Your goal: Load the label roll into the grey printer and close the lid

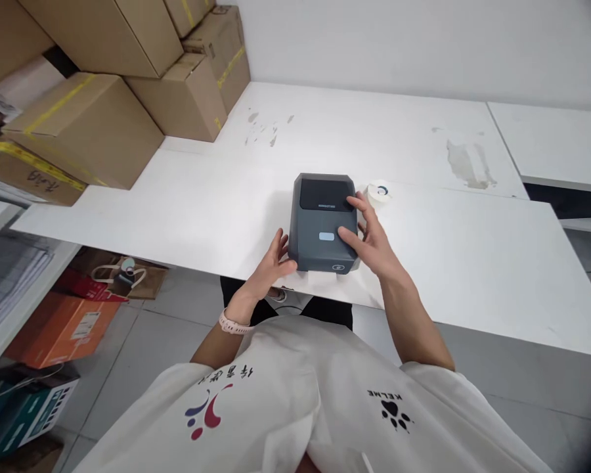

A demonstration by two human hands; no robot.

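Observation:
A dark grey label printer [315,226] with a black window in its lid sits near the front edge of the white table. A white paper strip [322,278] shows at its front. My left hand [270,266] grips the printer's front left corner, thumb at the front and fingers along the side. My right hand [372,240] holds its right side, with thumb and index finger on the top and other fingers partly hidden beside it. Just behind my right hand, a white label roll [378,192] lies on the table.
Cardboard boxes [93,128] are stacked at the left on the white table [473,263], which meets a white wall [398,46] at the back. An orange box [64,328] and a green box [29,414] stand low at the left, below a side shelf [54,272].

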